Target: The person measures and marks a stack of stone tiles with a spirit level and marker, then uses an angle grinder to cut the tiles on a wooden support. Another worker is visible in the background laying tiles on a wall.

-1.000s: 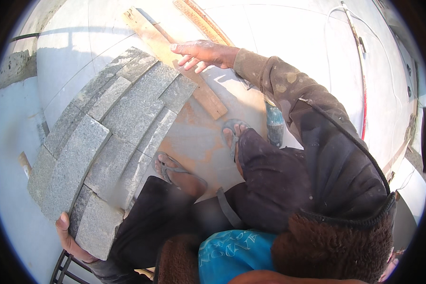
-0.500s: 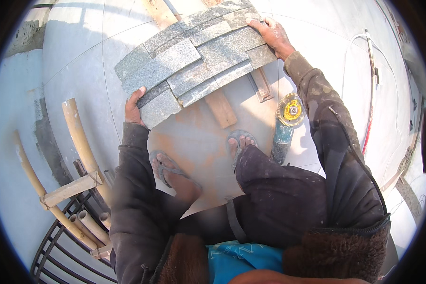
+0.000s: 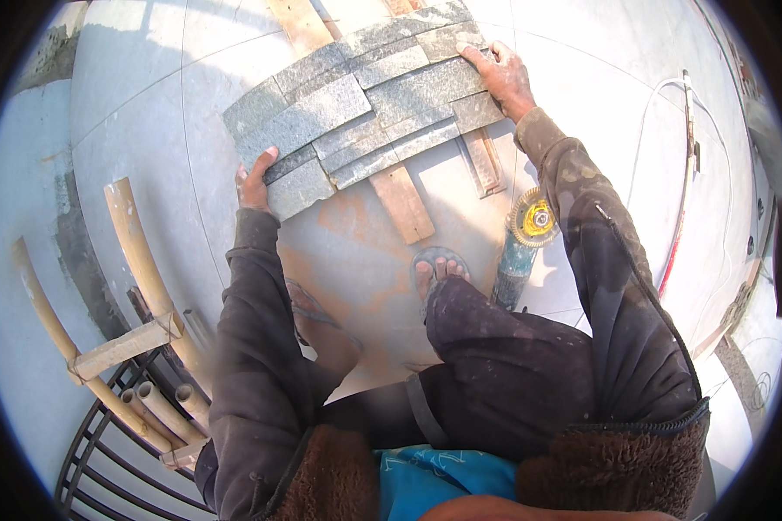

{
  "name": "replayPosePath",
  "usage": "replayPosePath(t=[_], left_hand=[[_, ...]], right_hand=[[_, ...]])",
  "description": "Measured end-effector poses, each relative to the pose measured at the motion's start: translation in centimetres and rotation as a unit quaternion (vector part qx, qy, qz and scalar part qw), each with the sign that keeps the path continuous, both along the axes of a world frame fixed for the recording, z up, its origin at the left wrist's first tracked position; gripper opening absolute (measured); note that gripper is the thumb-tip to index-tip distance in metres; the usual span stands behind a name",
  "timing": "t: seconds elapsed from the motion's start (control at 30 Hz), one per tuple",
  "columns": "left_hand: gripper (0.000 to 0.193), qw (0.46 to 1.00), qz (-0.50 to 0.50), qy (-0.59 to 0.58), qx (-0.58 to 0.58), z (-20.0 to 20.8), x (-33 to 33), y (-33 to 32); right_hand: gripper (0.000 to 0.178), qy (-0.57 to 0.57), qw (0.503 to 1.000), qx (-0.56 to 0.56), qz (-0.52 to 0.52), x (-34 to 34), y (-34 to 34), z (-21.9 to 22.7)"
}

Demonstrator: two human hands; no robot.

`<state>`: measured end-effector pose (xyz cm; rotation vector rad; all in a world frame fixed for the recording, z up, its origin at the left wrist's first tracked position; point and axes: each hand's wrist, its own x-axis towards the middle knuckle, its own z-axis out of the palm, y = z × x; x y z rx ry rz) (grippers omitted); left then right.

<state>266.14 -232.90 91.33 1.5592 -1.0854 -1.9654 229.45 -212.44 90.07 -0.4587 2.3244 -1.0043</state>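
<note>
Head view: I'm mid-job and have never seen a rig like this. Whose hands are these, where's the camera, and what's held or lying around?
There is no machine here: these are a person's bare hands. The wide fisheye camera sits on their head looking down, so straight edges curve and picture left is their left. The left hand and right hand grip opposite ends of a grey panel of stepped stone strips. A flat brown wooden board shows past its near edge, on a pale tiled floor. A teal handheld grinder with a toothed round disc lies to the right; tan bamboo poles are at left.
</note>
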Motion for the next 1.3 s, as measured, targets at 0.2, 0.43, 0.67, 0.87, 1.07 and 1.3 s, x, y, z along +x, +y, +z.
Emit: replayPosePath(t=[0.2, 0.43, 0.67, 0.87, 1.07, 1.3], left_hand=[[0.065, 1.000, -0.017, 0.012, 0.006, 0.0, -0.3, 0.1], [0.067, 0.999, -0.020, -0.021, -0.018, 0.6, -0.5, 0.3], [0.067, 0.999, 0.002, -0.041, -0.012, 0.3, -0.3, 0.4], [0.066, 0.999, -0.019, -0.027, -0.005, 0.9, -0.9, 0.4], [0.069, 0.995, -0.064, -0.066, -0.026, -1.0, 0.2, -0.4], [0.073, 0.998, -0.038, -0.056, -0.017, 0.6, -1.2, 0.1]], right_hand=[[0.076, 0.000, 1.000, 0.002, -0.001, -0.3, 0.3, -0.2], [0.078, -0.045, 0.998, -0.032, 0.002, -0.3, 0.3, 0.4], [0.047, 0.037, 0.998, -0.045, 0.008, -0.4, 0.6, -1.0], [0.046, 0.055, 0.998, -0.033, 0.029, -0.8, 0.9, -0.3], [0.056, 0.047, 0.998, -0.002, 0.039, -0.6, 0.7, 1.3], [0.063, 0.011, 0.999, 0.042, 0.027, -1.2, 1.0, 1.2]])
